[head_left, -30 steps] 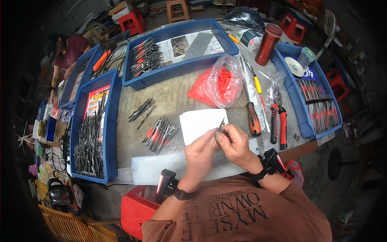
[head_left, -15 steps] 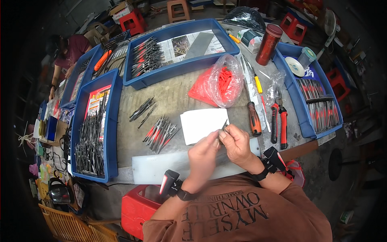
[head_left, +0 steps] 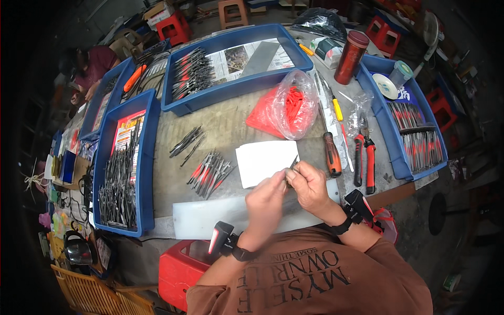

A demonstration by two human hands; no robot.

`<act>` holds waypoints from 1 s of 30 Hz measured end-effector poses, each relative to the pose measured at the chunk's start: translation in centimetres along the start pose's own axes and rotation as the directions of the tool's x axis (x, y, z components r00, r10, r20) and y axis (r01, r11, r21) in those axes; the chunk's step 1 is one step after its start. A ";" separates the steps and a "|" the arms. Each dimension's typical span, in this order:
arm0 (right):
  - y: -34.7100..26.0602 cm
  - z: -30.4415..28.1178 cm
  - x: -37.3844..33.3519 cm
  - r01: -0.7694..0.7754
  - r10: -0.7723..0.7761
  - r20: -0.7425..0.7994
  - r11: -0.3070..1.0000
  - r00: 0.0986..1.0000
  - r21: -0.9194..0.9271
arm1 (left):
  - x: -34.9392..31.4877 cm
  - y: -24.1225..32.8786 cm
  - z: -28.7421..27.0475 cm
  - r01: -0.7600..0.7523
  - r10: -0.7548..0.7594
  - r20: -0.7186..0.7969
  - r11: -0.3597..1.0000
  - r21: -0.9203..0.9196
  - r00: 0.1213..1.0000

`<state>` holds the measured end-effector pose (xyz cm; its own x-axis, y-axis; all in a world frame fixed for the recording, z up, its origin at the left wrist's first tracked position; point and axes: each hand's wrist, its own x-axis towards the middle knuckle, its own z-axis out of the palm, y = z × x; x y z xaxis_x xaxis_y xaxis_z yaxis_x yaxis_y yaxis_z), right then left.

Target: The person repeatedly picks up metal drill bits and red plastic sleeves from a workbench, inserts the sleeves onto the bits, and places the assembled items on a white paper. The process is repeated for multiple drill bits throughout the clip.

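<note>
My left hand (head_left: 264, 203) and my right hand (head_left: 313, 190) meet over the near edge of a white paper stack (head_left: 261, 161). Both are closed, fingers pinched together. A thin dark pointed piece (head_left: 295, 160) juts up from the right fingers; the rest is hidden in the grip. The left fingertips press against the right ones, and whatever they pinch is too small to make out. Left of the paper lies a small pile of slim dark pieces with red parts (head_left: 210, 173). Beyond it rest a few all-dark slim pieces (head_left: 187, 140).
A clear bag of small red pieces (head_left: 294, 105) sits past the paper. Rightward lie a screwdriver (head_left: 331, 152) and red-handled pliers (head_left: 370, 163). Blue trays (head_left: 142, 205) of slim pieces stand left, behind and right. A red tumbler (head_left: 352, 58) stands upright. Another person works far left.
My hands stay almost in place, still pinched together. At far left the other person's arm has drawn up toward their body.
</note>
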<state>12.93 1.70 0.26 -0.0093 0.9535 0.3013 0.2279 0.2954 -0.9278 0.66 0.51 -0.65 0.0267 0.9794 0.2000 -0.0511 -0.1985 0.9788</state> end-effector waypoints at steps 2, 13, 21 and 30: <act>0.0 0.0 0.0 -0.008 0.008 0.003 1.000 1.000 0.019 | 0.1 0.0 0.0 -0.015 0.015 0.015 1.000 0.008 1.000; 1.2 -0.6 0.4 -0.082 0.112 -0.045 0.898 0.993 0.433 | 0.5 0.4 -0.7 0.361 -0.339 0.126 0.860 -0.361 0.932; 1.5 -1.1 0.4 -0.088 0.100 -0.013 0.929 0.995 0.360 | 0.7 0.8 -1.2 0.469 -0.403 0.240 0.776 -0.421 0.883; 1.1 -1.1 -0.1 -0.064 0.069 -0.004 0.940 0.998 0.336 | 0.5 0.4 -2.0 0.584 -0.408 0.427 0.659 -0.474 0.807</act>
<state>14.23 1.89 -0.56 0.0106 0.9714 0.2373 -0.1122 0.2370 -0.9650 -1.39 1.02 -0.20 0.4685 0.8560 -0.2185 -0.4915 0.4581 0.7407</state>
